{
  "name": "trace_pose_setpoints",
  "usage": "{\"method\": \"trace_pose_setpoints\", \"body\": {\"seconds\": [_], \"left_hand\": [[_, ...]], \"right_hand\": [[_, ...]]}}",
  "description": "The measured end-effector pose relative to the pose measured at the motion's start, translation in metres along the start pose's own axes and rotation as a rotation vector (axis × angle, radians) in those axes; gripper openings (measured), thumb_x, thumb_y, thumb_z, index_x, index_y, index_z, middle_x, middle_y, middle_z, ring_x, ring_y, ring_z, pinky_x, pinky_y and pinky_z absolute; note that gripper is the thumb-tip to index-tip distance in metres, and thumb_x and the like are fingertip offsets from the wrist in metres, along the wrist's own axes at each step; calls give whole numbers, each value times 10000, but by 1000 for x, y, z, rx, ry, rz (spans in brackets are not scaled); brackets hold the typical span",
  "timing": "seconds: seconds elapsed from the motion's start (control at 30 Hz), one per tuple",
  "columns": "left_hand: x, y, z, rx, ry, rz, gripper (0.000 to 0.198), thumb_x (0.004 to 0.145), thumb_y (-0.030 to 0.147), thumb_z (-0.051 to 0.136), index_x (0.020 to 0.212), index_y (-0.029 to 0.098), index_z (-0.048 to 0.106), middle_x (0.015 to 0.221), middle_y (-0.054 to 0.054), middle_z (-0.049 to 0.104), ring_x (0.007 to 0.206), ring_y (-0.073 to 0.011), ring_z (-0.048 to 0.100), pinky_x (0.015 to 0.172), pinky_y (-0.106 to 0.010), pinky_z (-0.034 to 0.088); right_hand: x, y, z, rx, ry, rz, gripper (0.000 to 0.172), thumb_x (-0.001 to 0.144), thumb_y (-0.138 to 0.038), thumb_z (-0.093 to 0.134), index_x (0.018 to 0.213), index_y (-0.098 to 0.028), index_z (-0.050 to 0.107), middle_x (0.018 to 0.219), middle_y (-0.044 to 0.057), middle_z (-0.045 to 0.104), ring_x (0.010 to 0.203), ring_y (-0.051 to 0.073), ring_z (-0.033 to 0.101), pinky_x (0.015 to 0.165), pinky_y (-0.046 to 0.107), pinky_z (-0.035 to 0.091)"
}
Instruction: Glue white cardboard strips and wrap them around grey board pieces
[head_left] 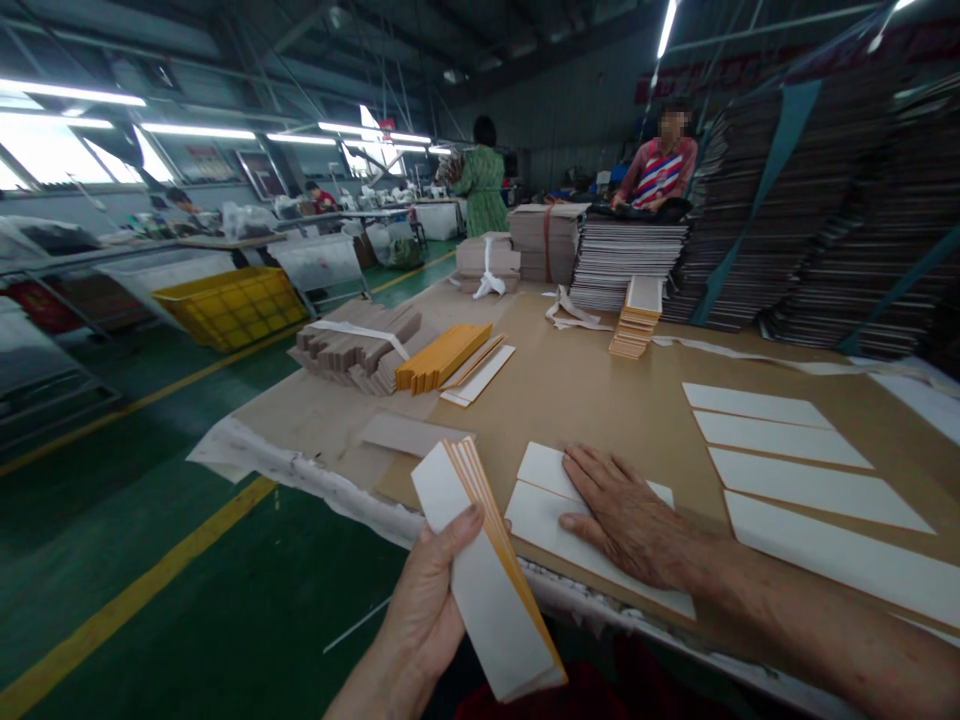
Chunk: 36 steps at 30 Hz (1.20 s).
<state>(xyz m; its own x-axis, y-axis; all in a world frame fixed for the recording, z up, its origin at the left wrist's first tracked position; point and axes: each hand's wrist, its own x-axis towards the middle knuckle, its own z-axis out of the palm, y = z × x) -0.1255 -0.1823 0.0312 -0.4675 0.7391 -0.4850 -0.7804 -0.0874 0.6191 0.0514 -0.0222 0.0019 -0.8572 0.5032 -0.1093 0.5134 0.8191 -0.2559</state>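
Note:
My left hand [439,575] grips a fanned stack of white strips with orange edges [499,610], thumb on top, in front of the table's near edge. Flat on the table lies my right hand [626,515], fingers stretched out, pressing on white strips [551,510] that lie side by side. Its palm hides part of them. To the right, several more white strips with orange edges [787,480] are laid out in a row, the nearest partly behind my right forearm.
On the brown-covered table [570,380] stand an orange stack [442,358], a tied bundle of grey-brown strips [356,345] and a small strip pile [637,315]. Tall board stacks [795,200] rise at the back right. Two people are beyond; a yellow bin [232,305] stands left.

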Motion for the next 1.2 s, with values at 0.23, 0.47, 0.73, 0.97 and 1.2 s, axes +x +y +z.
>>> {"method": "trace_pose_setpoints", "body": {"seconds": [0.23, 0.47, 0.73, 0.97, 1.2], "left_hand": [[0, -6, 9, 21, -152, -5, 530, 626, 203, 927, 1081, 116, 669, 865, -129, 779, 684, -235, 741, 685, -339, 626], [-5, -14, 31, 52, -403, -2, 574, 619, 214, 922, 1135, 108, 693, 915, -131, 775, 749, -233, 729, 732, -327, 597], [-5, -28, 33, 22, -444, -54, 524, 661, 226, 905, 1138, 133, 708, 949, -135, 778, 799, -246, 737, 757, -338, 602], [-2, -31, 41, 28, -316, -67, 614, 648, 251, 919, 1192, 111, 671, 1020, -172, 782, 782, -284, 756, 770, -393, 625], [2, -6, 30, 58, -78, -18, 612, 676, 184, 877, 1233, 128, 628, 935, -151, 791, 684, -270, 758, 660, -389, 648]], "right_hand": [[-4, -4, -14, 255, 74, 31, 797, 985, -634, 323, 1545, -70, 392, 1650, 153, 261, 1534, 320, 167, 1245, 553, 108], [-7, -53, -54, 1181, 72, 43, 473, 849, -629, 624, 1080, -235, 748, 996, 39, 698, 895, 200, 605, 850, 346, 479], [-10, -60, -45, 1280, 206, 99, 352, 830, -544, 621, 737, -213, 699, 741, 3, 618, 707, 160, 520, 684, 287, 428], [-8, -46, -64, 774, 666, 266, 319, 887, -520, 448, 766, -249, 566, 604, -24, 486, 551, 160, 453, 486, 273, 366], [46, 54, -94, 501, 635, 326, 279, 967, -384, 440, 943, -211, 658, 802, 9, 663, 751, 196, 606, 694, 322, 465]]}}
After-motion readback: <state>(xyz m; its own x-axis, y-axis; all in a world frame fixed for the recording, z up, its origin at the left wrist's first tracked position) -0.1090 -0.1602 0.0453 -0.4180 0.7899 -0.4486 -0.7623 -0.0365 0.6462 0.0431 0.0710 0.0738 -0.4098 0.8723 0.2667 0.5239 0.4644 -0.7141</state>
